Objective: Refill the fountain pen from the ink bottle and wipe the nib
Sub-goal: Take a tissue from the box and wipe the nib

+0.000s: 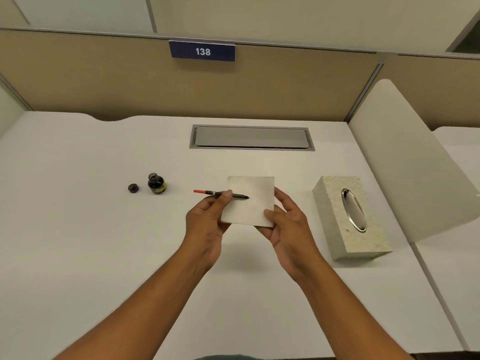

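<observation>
My left hand (207,222) pinches a thin fountain pen (220,194) with a black front and a red rear end. The pen lies level, its nib pointing right over a folded white tissue (250,203). My right hand (283,224) holds that tissue by its right lower corner, above the desk. The ink bottle (156,183) stands uncapped on the desk to the left, dark ink inside. Its small round cap (133,188) rests just left of it.
A cream tissue box (350,216) with an oval metal opening sits at the right. A grey cable hatch (252,137) is set into the white desk (78,229) at the back. Beige partitions enclose the desk, one with a sign reading 138 (202,51).
</observation>
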Demonstrator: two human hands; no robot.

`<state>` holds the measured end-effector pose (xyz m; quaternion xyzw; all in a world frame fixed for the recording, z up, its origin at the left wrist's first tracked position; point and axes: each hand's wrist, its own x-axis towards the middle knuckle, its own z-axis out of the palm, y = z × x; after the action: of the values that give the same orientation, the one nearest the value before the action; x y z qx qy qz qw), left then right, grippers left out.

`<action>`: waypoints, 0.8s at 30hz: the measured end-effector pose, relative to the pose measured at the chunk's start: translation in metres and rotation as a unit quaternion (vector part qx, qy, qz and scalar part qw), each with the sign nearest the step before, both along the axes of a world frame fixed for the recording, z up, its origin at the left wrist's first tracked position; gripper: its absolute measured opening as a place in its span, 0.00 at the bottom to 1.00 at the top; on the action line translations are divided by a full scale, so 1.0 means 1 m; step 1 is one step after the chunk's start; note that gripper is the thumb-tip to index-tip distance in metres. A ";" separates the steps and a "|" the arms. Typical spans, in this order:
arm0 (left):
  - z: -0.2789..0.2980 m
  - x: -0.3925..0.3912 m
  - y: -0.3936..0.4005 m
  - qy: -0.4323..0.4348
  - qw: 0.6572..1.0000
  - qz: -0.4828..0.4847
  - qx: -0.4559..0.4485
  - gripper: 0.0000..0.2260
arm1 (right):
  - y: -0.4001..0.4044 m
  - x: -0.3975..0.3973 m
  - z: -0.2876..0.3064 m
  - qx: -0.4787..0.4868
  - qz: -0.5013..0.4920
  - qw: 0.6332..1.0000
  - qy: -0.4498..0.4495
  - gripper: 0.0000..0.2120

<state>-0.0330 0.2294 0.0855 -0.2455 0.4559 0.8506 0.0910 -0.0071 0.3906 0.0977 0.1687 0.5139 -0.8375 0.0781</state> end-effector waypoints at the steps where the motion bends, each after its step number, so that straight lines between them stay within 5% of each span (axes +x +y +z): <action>1: 0.001 0.000 -0.011 -0.001 1.000 0.006 -0.011 0.11 | -0.010 0.000 0.003 -0.003 0.008 1.000 -0.002 0.21; 5: 0.004 -0.003 -0.052 0.012 0.999 0.015 -0.050 0.09 | -0.047 -0.007 0.014 -0.014 0.019 0.999 -0.024 0.16; 8: 0.009 -0.005 -0.079 0.037 0.997 0.005 -0.072 0.08 | -0.075 -0.015 0.018 0.097 0.029 0.995 0.004 0.17; 11: 0.009 -0.005 -0.101 0.066 0.994 -0.010 -0.088 0.08 | -0.098 -0.019 0.018 0.155 0.020 0.987 0.035 0.05; 17: 0.014 -0.007 -0.140 0.096 0.983 -0.036 -0.151 0.07 | -0.145 -0.028 0.021 0.250 0.075 0.964 0.058 0.07; 24: 0.014 -0.018 -0.180 0.114 0.975 -0.066 -0.181 0.07 | -0.191 -0.034 0.020 0.319 -0.006 0.945 0.077 0.03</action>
<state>-0.0508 0.0493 0.0991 -0.1285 0.6250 0.7685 0.0478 -0.0410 0.1992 0.1173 0.1230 0.7575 -0.6407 -0.0240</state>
